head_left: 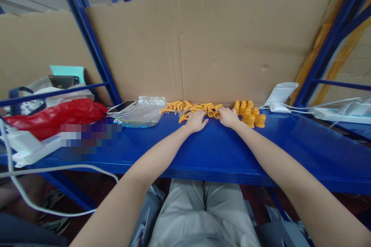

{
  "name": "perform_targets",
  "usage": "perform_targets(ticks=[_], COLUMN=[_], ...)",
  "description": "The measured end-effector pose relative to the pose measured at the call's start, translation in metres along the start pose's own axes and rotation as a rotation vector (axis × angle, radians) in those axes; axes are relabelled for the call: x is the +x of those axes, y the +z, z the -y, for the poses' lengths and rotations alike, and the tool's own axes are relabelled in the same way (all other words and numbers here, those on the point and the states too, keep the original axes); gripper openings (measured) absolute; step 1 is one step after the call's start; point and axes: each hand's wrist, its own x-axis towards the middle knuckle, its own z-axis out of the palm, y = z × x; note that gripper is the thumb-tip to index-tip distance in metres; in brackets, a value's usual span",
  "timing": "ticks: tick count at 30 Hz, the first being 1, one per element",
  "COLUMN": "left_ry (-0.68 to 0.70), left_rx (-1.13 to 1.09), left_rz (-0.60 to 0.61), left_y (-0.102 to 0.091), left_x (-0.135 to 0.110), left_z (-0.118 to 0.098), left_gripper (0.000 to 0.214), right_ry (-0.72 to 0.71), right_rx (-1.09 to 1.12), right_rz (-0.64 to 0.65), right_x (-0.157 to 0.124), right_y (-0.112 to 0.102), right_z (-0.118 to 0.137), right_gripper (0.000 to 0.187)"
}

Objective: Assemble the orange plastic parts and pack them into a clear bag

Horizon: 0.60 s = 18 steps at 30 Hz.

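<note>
Reaching over the blue surface (214, 148), the left hand (196, 121) is at the orange-yellow corkscrews (174, 104), the right hand (228, 118) at hollow sleeves (210, 114) lying beside them. Whether either hand's fingers are clamped on anything, I cannot tell. Upright sleeves (260, 120) stand grouped beyond the right hand.

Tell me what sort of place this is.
Probably a small workshop: a blue shelf serves as the bench, a cardboard sheet backs it, and matching orange pieces stand clustered together.
</note>
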Motion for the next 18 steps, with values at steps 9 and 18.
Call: perform_targets(ticks=[9, 18], left_ry=[-0.078, -0.073], left_rx=[0.005, -0.115], left_rz=[0.039, 0.14], left_y=[-0.008, -0.007], left_x=[0.026, 0.05], left_z=[-0.01, -0.015], left_gripper=[0.05, 0.039], right_ry=[0.023, 0.165], right_rx=[0.015, 0.237], right_rz=[-0.019, -0.144], right_x=[0.002, 0.009], right_y=[0.0, -0.002], right_z=[0.0, -0.007], right_gripper=[0.038, 0.036])
